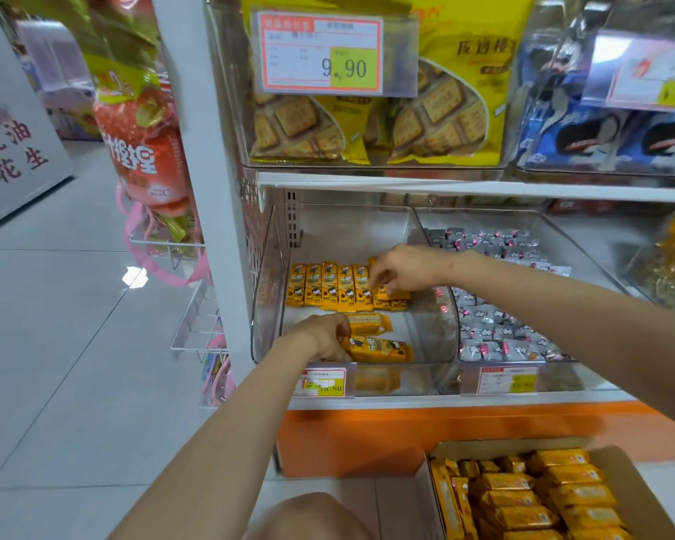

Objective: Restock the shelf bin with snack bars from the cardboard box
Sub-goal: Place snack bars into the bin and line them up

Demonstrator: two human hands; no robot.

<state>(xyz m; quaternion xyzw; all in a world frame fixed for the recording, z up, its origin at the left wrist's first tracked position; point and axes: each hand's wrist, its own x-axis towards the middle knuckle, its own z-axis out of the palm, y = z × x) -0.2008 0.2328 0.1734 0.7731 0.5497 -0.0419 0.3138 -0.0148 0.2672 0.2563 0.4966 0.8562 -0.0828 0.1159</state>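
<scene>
A clear plastic shelf bin (267,290) holds a row of several yellow snack bars (330,286) standing side by side at its back. My right hand (404,268) reaches over the right end of that row and pinches a bar (392,296) there. My left hand (322,337) is inside the bin's front and grips two loose snack bars (380,348) lying flat. The open cardboard box (640,496) at bottom right is filled with several more yellow bars (523,496).
A neighbouring bin (495,317) to the right holds grey-wrapped candies. Yellow biscuit bags (371,126) fill the shelf above. A wire rack (195,325) with hanging bags juts out left of the shelf post. Price tags line the shelf edge. My knee (312,516) is below.
</scene>
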